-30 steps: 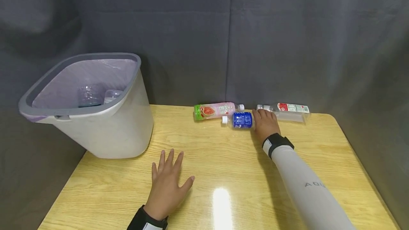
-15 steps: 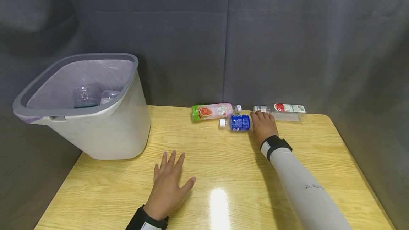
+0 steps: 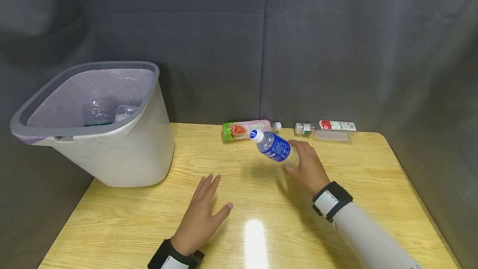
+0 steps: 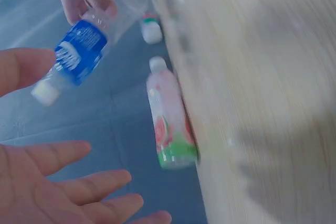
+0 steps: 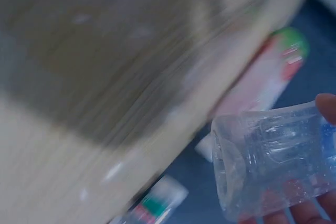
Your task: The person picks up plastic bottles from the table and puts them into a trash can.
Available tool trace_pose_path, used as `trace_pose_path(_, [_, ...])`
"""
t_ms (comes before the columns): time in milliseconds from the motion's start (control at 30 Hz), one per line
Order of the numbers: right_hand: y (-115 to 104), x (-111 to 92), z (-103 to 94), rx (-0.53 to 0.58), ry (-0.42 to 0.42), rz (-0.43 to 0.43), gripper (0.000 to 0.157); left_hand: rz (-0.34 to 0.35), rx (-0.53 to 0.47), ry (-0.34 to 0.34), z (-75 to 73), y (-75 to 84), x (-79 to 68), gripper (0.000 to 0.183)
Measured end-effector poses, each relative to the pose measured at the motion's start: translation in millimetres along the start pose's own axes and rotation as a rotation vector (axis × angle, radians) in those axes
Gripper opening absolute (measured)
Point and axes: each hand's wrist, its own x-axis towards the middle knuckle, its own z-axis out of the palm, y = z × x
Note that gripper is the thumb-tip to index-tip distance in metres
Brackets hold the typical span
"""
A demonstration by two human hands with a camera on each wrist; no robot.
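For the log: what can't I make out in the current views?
Head: whatever lies low in the bin, hidden by its near wall.
Head: the base of the blue-label bottle, hidden by the right hand.
Head: fine print on the red-label bottle, too small.
Left wrist: the left hand's wrist end, cut off by the left edge.
Right wrist: print on the pink-label bottle, blurred.
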Motion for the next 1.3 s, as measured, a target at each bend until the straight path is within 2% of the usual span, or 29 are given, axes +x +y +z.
trace_pose_path(167, [-44,-32,-2.3,0.169,-0.092,0.044,0.072,-0.062,-0.219,-0.076,-2.1,12.5,2.2,0.076])
trace_pose_path(267, [-64,-52,-0.1,0.280,-0.135,0.077,0.071,-0.050,-0.382,-0.112,-1.3,19.2,1.2,0.075])
trace_pose_path(400, [-86,-73,6.7,0.443,-0.165,0.126,0.069,0.003,-0.642,-0.158,-2.0,32.2,-4.2,0.075])
trace_pose_path(500, [-97,-88,14.4,0.530,-0.188,0.157,0.068,0.013,-0.758,-0.185,-2.7,44.1,-10.1,0.075])
trace_pose_path(600, [-106,-103,22.3,0.578,-0.213,0.171,0.065,0.007,-0.755,-0.193,7.4,43.4,-16.9,0.075])
trace_pose_path(767, [-118,-122,32.2,0.648,-0.240,0.146,0.060,-0.017,-0.713,-0.167,31.2,30.2,-27.1,0.074])
trace_pose_path(1000, [-123,-128,40.2,0.668,-0.282,0.216,0.059,-0.041,-0.709,-0.140,35.2,27.4,-32.5,0.077])
trace_pose_path(1300, [-125,-129,40.3,0.674,-0.272,0.207,0.059,-0.023,-0.728,-0.119,35.7,28.5,-34.5,0.074])
